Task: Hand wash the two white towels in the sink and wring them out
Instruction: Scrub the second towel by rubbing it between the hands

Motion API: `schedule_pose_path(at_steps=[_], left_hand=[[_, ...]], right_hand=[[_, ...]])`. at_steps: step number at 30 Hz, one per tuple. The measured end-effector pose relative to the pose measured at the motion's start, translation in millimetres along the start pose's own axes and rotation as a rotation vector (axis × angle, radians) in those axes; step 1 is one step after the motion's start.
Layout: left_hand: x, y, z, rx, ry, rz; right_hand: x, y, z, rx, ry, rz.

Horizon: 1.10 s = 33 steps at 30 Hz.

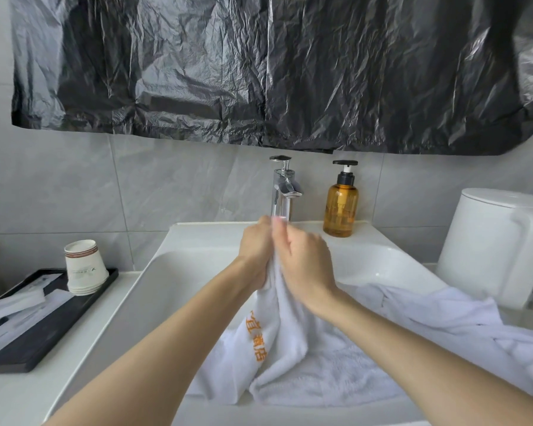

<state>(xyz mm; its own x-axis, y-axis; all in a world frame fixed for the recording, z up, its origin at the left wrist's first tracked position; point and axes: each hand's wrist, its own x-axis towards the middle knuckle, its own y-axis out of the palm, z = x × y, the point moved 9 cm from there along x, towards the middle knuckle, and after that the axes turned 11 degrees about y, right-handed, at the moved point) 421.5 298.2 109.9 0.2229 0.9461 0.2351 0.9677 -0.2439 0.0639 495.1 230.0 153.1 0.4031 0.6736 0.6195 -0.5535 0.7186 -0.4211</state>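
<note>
My left hand (254, 255) and right hand (306, 267) both clench one towel (285, 336) below the tap (285, 187). The other towel (443, 315), right of the tap, may slide off if my wringing tugs it.

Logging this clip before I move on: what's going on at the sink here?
A person stands at a white sink. The left hand and right hand both grip the bunched top of a white towel with orange lettering, held up just below the faucet. The towel's lower part lies in the basin. A second white towel lies crumpled over the sink's right side, untouched.
</note>
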Motion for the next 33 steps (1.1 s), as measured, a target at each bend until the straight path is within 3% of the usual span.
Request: schedule_pose_path(at_steps=[1, 4, 8, 12, 16, 19, 23, 27, 31, 33], left_hand=[[1.2, -0.8, 0.0, -0.008, 0.006, 0.002], [-5.3, 7.5, 5.3, -0.07, -0.049, 0.021], [-3.2, 1.2, 2.8, -0.067, -0.036, -0.007], [-9.4, 7.7, 4.1, -0.101, -0.071, 0.007], [-4.6, -1.0, 2.3, -0.085, -0.057, -0.033], [-10.3, 8.0, 5.0, -0.128, -0.094, -0.005], [-6.7, -1.0, 3.6, -0.122, -0.074, -0.059], [-12.3, 5.0, 6.1, -0.186, -0.136, -0.051], [-5.0, -5.6, 4.1, -0.129, -0.092, -0.091], [-8.6, 0.6, 6.4, -0.178, -0.111, -0.076]], right_hand=[[-2.0, 1.8, 2.2, -0.019, -0.036, 0.015], [22.3, -5.8, -18.7, -0.001, 0.158, -0.023], [-0.4, -1.4, 1.8, -0.021, -0.06, -0.019], [20.0, -6.9, -18.2, -0.013, 0.135, -0.041], [-2.7, 0.4, 4.8, -0.047, -0.089, -0.032], [21.8, -7.3, -14.8, -0.051, 0.103, -0.061], [-3.7, -1.7, 11.1, -0.163, -0.215, -0.081], [21.5, -7.5, -5.1, -0.162, -0.015, -0.11], [-8.3, 2.2, 18.1, -0.18, -0.264, -0.088], [11.9, -1.2, 8.1, -0.169, -0.127, -0.073]])
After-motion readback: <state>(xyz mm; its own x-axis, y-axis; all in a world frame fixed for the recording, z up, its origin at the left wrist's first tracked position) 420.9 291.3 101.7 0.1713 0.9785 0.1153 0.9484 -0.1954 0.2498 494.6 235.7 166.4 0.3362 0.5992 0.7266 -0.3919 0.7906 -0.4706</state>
